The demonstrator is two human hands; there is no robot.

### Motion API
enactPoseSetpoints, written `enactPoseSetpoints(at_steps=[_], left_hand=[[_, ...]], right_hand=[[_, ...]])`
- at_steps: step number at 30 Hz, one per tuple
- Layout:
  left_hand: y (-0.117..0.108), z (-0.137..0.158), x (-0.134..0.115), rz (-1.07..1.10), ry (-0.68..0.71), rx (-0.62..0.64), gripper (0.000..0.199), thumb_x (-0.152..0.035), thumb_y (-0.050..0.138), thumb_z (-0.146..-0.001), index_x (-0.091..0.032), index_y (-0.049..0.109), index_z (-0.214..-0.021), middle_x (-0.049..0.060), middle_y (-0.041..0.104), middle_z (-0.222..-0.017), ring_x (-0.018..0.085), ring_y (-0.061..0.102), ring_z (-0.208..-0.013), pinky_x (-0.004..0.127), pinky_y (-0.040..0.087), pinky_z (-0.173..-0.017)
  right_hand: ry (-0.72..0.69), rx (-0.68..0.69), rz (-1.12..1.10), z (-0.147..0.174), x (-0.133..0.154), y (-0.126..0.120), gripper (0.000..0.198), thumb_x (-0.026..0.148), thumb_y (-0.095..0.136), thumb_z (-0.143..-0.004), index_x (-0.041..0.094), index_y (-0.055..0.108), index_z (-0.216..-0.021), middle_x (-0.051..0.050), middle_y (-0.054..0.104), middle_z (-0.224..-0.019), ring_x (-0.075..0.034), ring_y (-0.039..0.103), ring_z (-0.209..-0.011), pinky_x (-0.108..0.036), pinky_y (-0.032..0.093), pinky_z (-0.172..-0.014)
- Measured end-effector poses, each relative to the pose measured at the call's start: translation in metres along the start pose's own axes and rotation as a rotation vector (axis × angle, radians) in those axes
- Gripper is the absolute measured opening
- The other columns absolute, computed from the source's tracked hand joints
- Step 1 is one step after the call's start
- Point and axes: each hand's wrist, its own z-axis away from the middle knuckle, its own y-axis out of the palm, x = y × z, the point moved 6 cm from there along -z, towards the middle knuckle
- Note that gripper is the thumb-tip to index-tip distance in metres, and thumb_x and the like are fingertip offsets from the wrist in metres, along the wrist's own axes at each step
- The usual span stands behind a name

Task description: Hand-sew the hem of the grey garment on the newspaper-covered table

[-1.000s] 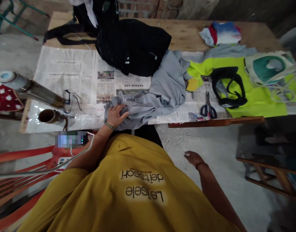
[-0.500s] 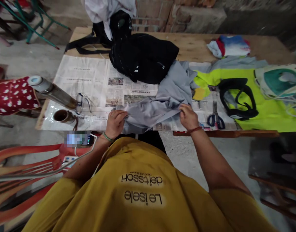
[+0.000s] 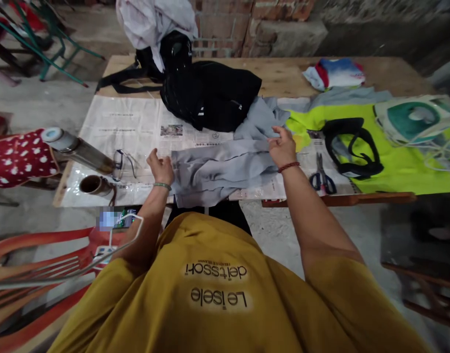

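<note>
A strip of grey cloth [image 3: 221, 166] lies on the newspaper near the table's front edge, flatter toward its far side and wrinkled along the middle. At its left end is my left hand [image 3: 161, 167], fingers apart and raised, holding nothing. My right hand [image 3: 283, 147] is over the cloth's right end with its index finger and thumb spread; nothing shows gripped in it. More grey fabric bunches up behind the strip, running against a black bag [image 3: 213, 95]. Scissors [image 3: 322, 175] lie to the right of my right hand.
On the left are a bottle [image 3: 81, 153], glasses [image 3: 124, 164] and a brown cup [image 3: 94, 185]. An iron [image 3: 412, 120] and a black strap [image 3: 352, 147] rest on yellow-green fabric [image 3: 405, 171] at the right. A red plastic chair [image 3: 44, 240] stands lower left.
Both hands have let go of the grey cloth and lifted their fingers; the left moved outward, the right slightly up. The cloth now lies straighter and flatter across the newspaper.
</note>
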Motion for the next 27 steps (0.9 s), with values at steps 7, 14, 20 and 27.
enactPoseSetpoints(at_steps=[7, 14, 20, 27], left_hand=[[-0.023, 0.063, -0.012, -0.196, 0.229, 0.174, 0.035, -0.039, 0.054, -0.096, -0.019, 0.064, -0.123, 0.011, 0.065, -0.111, 0.026, 0.061, -0.107, 0.042, 0.049, -0.100], [-0.004, 0.104, -0.012, -0.484, 0.414, 0.495, 0.022, -0.036, 0.066, -0.089, -0.025, 0.074, -0.106, 0.013, 0.066, -0.127, 0.032, 0.060, -0.113, 0.046, 0.046, -0.096], [0.004, 0.083, -0.010, -0.508, 0.378, 0.470, 0.021, -0.025, 0.055, -0.094, -0.021, 0.075, -0.098, 0.012, 0.069, -0.122, 0.028, 0.060, -0.108, 0.044, 0.046, -0.093], [0.017, 0.082, -0.025, -0.601, 0.366, 0.570, 0.022, -0.027, 0.064, -0.090, -0.025, 0.073, -0.110, 0.011, 0.067, -0.132, 0.034, 0.058, -0.120, 0.049, 0.041, -0.097]], right_hand=[[-0.316, 0.121, 0.065, 0.107, 0.013, 0.023, 0.018, 0.031, 0.056, -0.090, 0.022, 0.069, -0.099, -0.008, 0.070, -0.095, -0.024, 0.062, -0.091, -0.042, 0.052, -0.090], [-0.361, 0.281, 0.363, 0.145, -0.006, 0.059, 0.024, 0.024, 0.055, -0.089, 0.021, 0.074, -0.102, -0.013, 0.070, -0.115, -0.032, 0.053, -0.118, -0.047, 0.041, -0.097], [-0.356, 0.276, 0.329, 0.123, -0.008, 0.058, 0.024, 0.024, 0.048, -0.092, 0.021, 0.072, -0.093, -0.012, 0.070, -0.101, -0.029, 0.055, -0.105, -0.043, 0.041, -0.093], [-0.251, 0.122, 0.226, 0.093, 0.005, 0.037, 0.026, 0.031, 0.040, -0.097, 0.021, 0.064, -0.101, -0.013, 0.071, -0.107, -0.028, 0.059, -0.107, -0.044, 0.043, -0.096]])
